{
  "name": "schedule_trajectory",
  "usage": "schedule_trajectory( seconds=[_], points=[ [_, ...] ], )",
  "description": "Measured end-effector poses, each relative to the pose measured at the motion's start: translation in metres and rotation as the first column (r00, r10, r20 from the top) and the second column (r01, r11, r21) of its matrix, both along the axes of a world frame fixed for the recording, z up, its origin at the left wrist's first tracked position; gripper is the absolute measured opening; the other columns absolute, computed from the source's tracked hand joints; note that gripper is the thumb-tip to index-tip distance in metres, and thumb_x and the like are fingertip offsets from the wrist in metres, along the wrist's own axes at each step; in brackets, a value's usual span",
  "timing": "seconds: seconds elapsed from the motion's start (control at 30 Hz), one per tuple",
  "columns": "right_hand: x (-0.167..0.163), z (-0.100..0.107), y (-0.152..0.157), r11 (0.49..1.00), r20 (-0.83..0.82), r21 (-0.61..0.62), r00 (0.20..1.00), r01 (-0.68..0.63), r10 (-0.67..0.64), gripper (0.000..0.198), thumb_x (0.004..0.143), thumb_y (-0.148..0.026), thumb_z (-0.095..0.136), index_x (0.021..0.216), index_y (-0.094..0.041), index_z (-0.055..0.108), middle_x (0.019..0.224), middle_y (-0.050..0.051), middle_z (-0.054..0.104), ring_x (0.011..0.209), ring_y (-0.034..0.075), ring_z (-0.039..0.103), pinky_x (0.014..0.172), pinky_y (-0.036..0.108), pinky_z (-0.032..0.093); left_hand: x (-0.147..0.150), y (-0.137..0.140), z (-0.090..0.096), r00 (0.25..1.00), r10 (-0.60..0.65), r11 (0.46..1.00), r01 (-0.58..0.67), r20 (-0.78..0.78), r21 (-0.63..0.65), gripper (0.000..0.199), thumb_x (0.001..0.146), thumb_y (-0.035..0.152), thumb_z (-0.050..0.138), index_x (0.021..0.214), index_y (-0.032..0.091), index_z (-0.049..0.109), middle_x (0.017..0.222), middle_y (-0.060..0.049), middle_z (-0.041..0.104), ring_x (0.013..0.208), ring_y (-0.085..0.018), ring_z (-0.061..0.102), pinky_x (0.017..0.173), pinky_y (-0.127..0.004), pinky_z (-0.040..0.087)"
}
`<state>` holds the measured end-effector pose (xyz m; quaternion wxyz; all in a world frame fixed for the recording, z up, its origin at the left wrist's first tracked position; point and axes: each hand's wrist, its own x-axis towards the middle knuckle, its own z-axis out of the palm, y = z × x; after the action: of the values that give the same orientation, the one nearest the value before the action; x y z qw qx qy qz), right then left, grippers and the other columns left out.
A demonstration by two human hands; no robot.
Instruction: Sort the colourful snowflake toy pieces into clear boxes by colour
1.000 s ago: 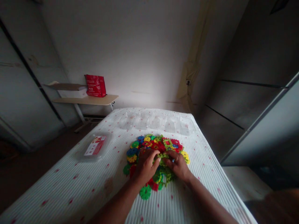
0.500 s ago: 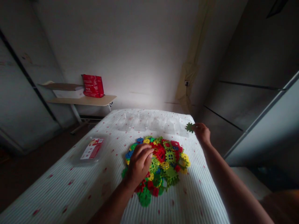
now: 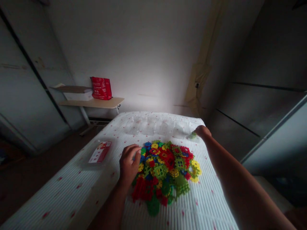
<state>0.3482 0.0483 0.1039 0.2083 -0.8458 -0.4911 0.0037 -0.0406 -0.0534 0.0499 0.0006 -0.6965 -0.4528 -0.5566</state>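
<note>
A heap of plastic interlocking building pieces (image 3: 174, 172) in red, yellow, green and blue lies on the bed. At its left edge rests my left hand (image 3: 129, 163), with loosely bent fingers, thumb a little apart and nothing visible in it. Its fingertips are close to a round green piece (image 3: 143, 151). Farther out, my right hand (image 3: 203, 131) is closed on a green building piece (image 3: 193, 135), low at the right end of the clear plastic containers (image 3: 164, 126). The fingertips there are partly hidden, and the piece looks blurred.
A clear plastic lid or box with a red and white label (image 3: 100, 152) lies on the striped bedcover (image 3: 79, 198) to the left. Behind it, a small table (image 3: 105, 103) carries a white box (image 3: 79, 95) and a red bag (image 3: 101, 88). A wall stands beyond the bed.
My right hand has moved left and lowered the green piece towards the rightmost container. My left hand has drawn back leftwards from over the heap to its edge. The view has shifted slightly.
</note>
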Motion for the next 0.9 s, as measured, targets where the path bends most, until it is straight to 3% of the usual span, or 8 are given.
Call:
schedule_trajectory(
  seconds=[0.2,0.37,0.53,0.63,0.73,0.9],
  points=[
    [-0.005,0.008,-0.015,0.997,0.044,-0.076,0.999,0.020,-0.017,0.026,0.069,-0.023,0.062,0.093,-0.017,0.070,0.099,0.015,0.068,0.087,0.026,0.065,0.065,0.031,0.049,0.002,0.000,0.000,1.000,-0.005,1.000,0.005,0.006,-0.016,0.017,0.084,0.022,0.049,0.086,0.020,0.065,0.090,-0.005,0.064,0.090,-0.018,0.059,0.084,-0.033,0.048],
    [-0.016,0.012,-0.051,0.991,0.074,-0.009,0.988,-0.135,0.136,0.031,0.078,-0.022,0.052,0.105,-0.019,0.066,0.102,0.011,0.069,0.093,0.022,0.063,0.073,0.028,0.046,0.001,0.002,-0.002,1.000,-0.006,1.000,0.006,0.016,-0.016,0.017,0.083,0.021,0.049,0.085,0.020,0.065,0.089,-0.004,0.064,0.089,-0.017,0.059,0.083,-0.032,0.048],
    [-0.035,-0.002,-0.087,0.892,-0.034,0.046,0.892,-0.449,0.451,0.025,0.080,-0.021,0.049,0.096,-0.018,0.068,0.089,0.005,0.071,0.078,0.015,0.065,0.067,0.022,0.047,-0.001,0.007,-0.006,0.998,0.024,0.997,-0.020,0.053,-0.068,0.016,0.083,0.023,0.049,0.083,0.019,0.065,0.087,-0.004,0.065,0.086,-0.017,0.060,0.082,-0.032,0.049],
    [-0.052,-0.012,-0.094,0.835,-0.080,0.079,0.832,-0.545,0.550,0.023,0.078,-0.020,0.051,0.093,-0.017,0.068,0.086,0.005,0.072,0.074,0.016,0.065,0.066,0.024,0.047,-0.004,0.010,-0.010,0.996,0.045,0.993,-0.036,0.075,-0.111,0.016,0.082,0.023,0.050,0.082,0.019,0.065,0.086,-0.004,0.066,0.085,-0.017,0.061,0.082,-0.031,0.049],
    [-0.074,-0.017,-0.094,0.830,-0.061,0.011,0.828,-0.558,0.557,0.023,0.079,-0.027,0.054,0.097,-0.020,0.067,0.091,0.005,0.072,0.078,0.017,0.066,0.068,0.026,0.047,-0.007,0.013,-0.014,0.995,0.062,0.989,-0.050,0.084,-0.136,0.016,0.081,0.024,0.050,0.081,0.018,0.065,0.084,-0.004,0.067,0.083,-0.017,0.062,0.080,-0.030,0.049],
    [-0.112,-0.022,-0.099,0.881,0.129,-0.216,0.882,-0.421,0.453,0.041,0.079,-0.055,0.053,0.100,-0.022,0.064,0.090,0.009,0.070,0.083,0.024,0.066,0.067,0.032,0.047,-0.010,0.017,-0.019,0.993,0.076,0.983,-0.060,0.086,-0.174,0.019,0.080,0.027,0.049,0.080,0.018,0.066,0.082,-0.004,0.068,0.080,-0.017,0.063,0.077,-0.030,0.050]
  ],
)
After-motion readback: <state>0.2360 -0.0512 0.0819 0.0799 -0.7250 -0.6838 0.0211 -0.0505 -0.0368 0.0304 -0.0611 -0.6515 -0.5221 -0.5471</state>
